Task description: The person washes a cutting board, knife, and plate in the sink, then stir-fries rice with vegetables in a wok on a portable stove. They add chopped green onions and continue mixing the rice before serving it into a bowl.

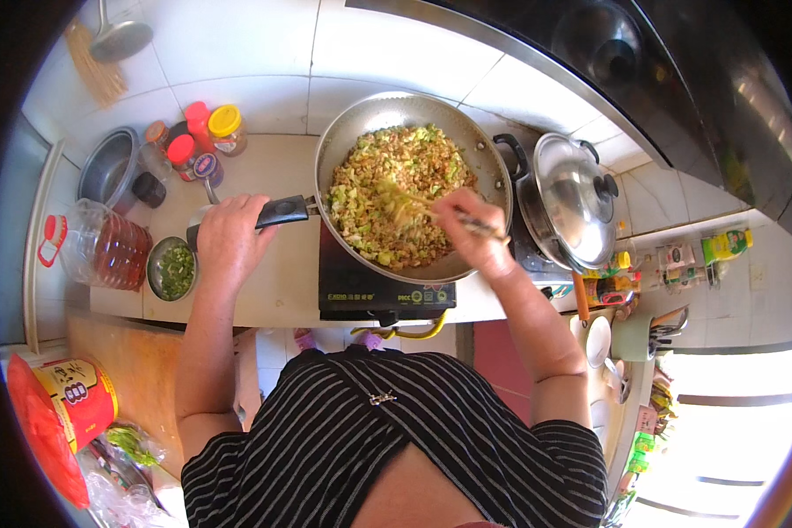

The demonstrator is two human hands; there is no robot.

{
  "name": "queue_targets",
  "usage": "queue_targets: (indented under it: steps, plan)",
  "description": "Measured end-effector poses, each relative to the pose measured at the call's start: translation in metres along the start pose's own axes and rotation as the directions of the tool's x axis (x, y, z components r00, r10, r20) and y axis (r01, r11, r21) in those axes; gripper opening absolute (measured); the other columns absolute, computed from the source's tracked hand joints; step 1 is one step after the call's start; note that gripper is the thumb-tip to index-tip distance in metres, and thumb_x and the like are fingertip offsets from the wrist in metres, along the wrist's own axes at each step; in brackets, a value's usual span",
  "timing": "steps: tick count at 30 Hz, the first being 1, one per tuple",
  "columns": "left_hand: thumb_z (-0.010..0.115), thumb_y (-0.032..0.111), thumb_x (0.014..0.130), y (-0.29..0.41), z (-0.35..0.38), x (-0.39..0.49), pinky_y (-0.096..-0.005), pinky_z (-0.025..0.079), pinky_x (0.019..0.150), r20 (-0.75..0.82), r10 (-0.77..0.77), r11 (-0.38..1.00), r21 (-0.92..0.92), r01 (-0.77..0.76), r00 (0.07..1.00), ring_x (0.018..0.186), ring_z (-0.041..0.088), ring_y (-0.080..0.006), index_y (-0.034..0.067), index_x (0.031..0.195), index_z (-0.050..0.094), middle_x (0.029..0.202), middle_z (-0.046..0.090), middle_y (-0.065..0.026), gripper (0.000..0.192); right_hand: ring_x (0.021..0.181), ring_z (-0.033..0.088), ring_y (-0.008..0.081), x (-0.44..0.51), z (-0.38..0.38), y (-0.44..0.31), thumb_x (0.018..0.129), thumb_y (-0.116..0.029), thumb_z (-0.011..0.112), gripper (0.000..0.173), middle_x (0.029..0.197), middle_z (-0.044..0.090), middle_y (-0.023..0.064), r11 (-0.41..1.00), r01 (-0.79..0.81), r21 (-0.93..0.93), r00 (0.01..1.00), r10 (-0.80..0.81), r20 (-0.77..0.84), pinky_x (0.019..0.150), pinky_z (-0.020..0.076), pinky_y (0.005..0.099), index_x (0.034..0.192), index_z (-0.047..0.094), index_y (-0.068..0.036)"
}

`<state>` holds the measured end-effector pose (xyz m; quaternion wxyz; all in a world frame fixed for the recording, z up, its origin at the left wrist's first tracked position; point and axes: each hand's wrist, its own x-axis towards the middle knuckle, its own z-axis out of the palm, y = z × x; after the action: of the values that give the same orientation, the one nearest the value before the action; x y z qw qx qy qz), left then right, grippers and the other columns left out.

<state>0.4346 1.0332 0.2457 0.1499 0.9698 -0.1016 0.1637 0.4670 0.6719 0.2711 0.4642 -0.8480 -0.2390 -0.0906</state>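
Observation:
A wide metal wok (412, 105) sits on a black portable stove (386, 301). Chopped cabbage and small brown bits form a loose mixture (402, 158) inside it. My left hand (232, 228) is closed around the wok's long black handle (284, 211), left of the pan. Over the right part of the wok, my right hand (473, 228) grips what look like wooden chopsticks (419, 200). Their far ends are in the mixture, where motion blurs them and some food. Left of my left forearm stands a small metal bowl of chopped green onion (175, 270).
A lidded steel pot (571, 198) stands close to the wok's right side. Several jars (228, 129), a grey basin (109, 165) and a jug of reddish-brown liquid (109, 244) occupy the counter's left end. The range hood (607, 59) hangs at upper right. A yellow hose (409, 333) runs below the stove.

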Motion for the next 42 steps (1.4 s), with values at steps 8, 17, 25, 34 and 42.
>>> queue_targets:
  steps: [8, 17, 25, 34, 42]
  plan:
    - [0.08, 0.02, 0.074, -0.002, -0.002, 0.002, -0.043, 0.049, 0.077, 0.018, 0.01, 1.0, -0.009, -0.01, 1.0, 0.09, 0.064, -0.0306, 0.011, 0.104, 0.066, 0.092, 0.066, -0.0082, 0.034, 0.071, 0.071, 0.0259, 0.013, 0.006, 0.032, 0.091, -0.01, 0.07, 0.004, 0.079, 0.07, 0.0136, 0.961, -0.049, -0.273, 0.997, 0.031, -0.071, 0.064, 0.0545, 0.0346, 0.094, 0.069, -0.007]
    - [0.08, 0.02, 0.074, 0.005, -0.002, 0.006, -0.0433, 0.048, 0.08, 0.032, -0.008, 1.0, -0.021, 0.009, 0.999, 0.092, 0.064, -0.0307, 0.012, 0.103, 0.067, 0.094, 0.068, -0.0075, 0.033, 0.083, 0.071, 0.0144, 0.069, -0.014, 0.089, 0.098, -0.012, 0.064, 0.012, 0.094, 0.072, 0.0076, 0.912, -0.343, 0.225, 0.927, 0.368, -0.075, 0.075, 0.0571, 0.0284, 0.098, 0.067, -0.001]
    - [0.081, 0.019, 0.072, 0.005, -0.004, 0.001, -0.0429, 0.048, 0.081, 0.004, -0.037, 0.999, -0.033, 0.037, 0.999, 0.093, 0.064, -0.0312, 0.012, 0.102, 0.067, 0.094, 0.067, -0.0083, 0.034, 0.083, 0.071, 0.0153, 0.034, 0.011, -0.011, 0.094, -0.007, 0.068, 0.007, 0.09, 0.072, 0.01, 0.996, -0.083, 0.025, 0.98, 0.077, 0.182, 0.068, 0.0572, 0.0271, 0.098, 0.07, -0.002]
    - [0.08, 0.02, 0.073, 0.001, -0.003, 0.0, -0.0436, 0.048, 0.079, -0.004, -0.009, 1.0, -0.019, 0.009, 1.0, 0.091, 0.064, -0.0319, 0.011, 0.104, 0.067, 0.093, 0.067, -0.0081, 0.034, 0.072, 0.071, 0.0253, 0.022, 0.005, 0.017, 0.092, -0.007, 0.067, 0.003, 0.082, 0.071, 0.0115, 0.946, 0.035, -0.323, 0.996, -0.06, -0.07, 0.063, 0.056, 0.036, 0.095, 0.066, -0.006]
    - [0.08, 0.02, 0.073, 0.004, -0.003, 0.001, -0.0441, 0.049, 0.078, -0.007, -0.005, 0.999, -0.044, 0.005, 1.0, 0.09, 0.065, -0.0317, 0.011, 0.104, 0.067, 0.092, 0.067, -0.0083, 0.035, 0.081, 0.072, 0.0247, -0.007, 0.037, -0.014, 0.09, -0.001, 0.068, 0.014, 0.091, 0.071, 0.0162, 0.981, 0.162, -0.108, 0.965, -0.135, 0.224, 0.069, 0.0558, 0.0319, 0.104, 0.068, -0.001]
